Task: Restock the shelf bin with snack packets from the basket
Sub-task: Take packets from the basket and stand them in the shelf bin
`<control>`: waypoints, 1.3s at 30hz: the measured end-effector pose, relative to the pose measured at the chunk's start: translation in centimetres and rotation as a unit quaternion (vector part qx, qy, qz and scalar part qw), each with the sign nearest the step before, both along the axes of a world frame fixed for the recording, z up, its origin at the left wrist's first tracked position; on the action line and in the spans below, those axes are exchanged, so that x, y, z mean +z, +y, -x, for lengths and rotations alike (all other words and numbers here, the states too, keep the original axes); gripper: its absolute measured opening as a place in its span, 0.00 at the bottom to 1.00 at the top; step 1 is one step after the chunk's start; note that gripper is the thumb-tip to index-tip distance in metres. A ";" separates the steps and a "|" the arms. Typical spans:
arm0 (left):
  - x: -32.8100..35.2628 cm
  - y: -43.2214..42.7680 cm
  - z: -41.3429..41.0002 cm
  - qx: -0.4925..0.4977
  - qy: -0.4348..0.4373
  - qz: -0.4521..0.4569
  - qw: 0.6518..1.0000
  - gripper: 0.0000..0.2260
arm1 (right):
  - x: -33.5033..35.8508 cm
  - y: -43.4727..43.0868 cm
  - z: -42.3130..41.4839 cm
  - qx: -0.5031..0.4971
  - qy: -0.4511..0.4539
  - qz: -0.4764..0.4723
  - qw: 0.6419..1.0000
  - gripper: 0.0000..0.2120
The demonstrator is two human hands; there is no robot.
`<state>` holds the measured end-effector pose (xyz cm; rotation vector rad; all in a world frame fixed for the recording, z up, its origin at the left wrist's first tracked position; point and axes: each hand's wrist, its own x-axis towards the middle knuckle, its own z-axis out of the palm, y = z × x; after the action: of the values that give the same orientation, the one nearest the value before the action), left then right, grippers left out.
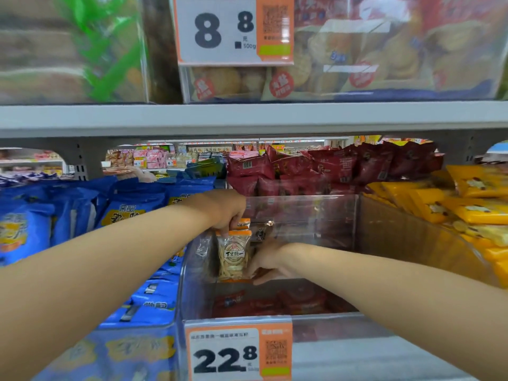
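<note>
The left hand point(228, 207) reaches in from above and pinches the orange top seal of a small clear snack packet with pale strips inside and a round label point(233, 254), which hangs upright below its fingers. The right hand point(268, 261), lower and just to the right of the left, has its fingers curled against the packet's lower right edge. Both hands and the packet are inside a clear plastic shelf bin point(330, 317), near its left wall. Below the hands, flat red packets point(275, 301) lie on the bin's floor. Left of the left hand are blue bags point(132, 210); right of the right hand, yellow packets point(467, 207); beyond both, dark red bags point(330, 163). Nearer than the hands, an orange-and-white price tag reading 22.8 point(236, 353) sits on the bin's front.
</note>
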<state>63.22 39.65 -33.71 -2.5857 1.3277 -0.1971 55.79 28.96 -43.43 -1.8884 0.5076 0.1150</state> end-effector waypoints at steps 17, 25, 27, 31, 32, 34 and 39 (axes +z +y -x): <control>-1.2 -0.7 14.0 -0.004 0.211 0.442 0.872 0.15 | 5.3 -2.9 16.7 -0.157 -0.287 0.307 0.894 0.06; -3.8 -4.0 29.0 -0.140 0.274 0.459 0.834 0.16 | 1.5 -3.6 31.9 -0.217 -0.369 0.329 0.842 0.06; -5.8 -5.3 31.9 -0.157 0.310 0.446 0.825 0.15 | -0.9 -4.2 35.1 -0.221 -0.346 0.317 0.855 0.07; -11.6 -8.0 36.2 -0.166 0.355 0.390 0.833 0.15 | -7.0 -6.2 40.3 -0.248 -0.271 0.294 0.882 0.05; -13.4 -8.7 37.0 -0.159 0.369 0.373 0.836 0.16 | -8.7 -6.7 41.4 -0.255 -0.253 0.292 0.886 0.06; -17.3 -10.0 38.5 -0.140 0.398 0.342 0.840 0.16 | -12.3 -7.6 43.5 -0.270 -0.222 0.275 0.895 0.08; -27.1 -12.6 42.0 -0.096 0.460 0.258 0.844 0.17 | -21.6 -9.2 47.4 -0.300 -0.134 0.247 0.911 0.05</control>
<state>21.22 27.00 -60.83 -3.1217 2.0596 0.9091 8.40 19.77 -64.99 -2.0932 0.9654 -0.7328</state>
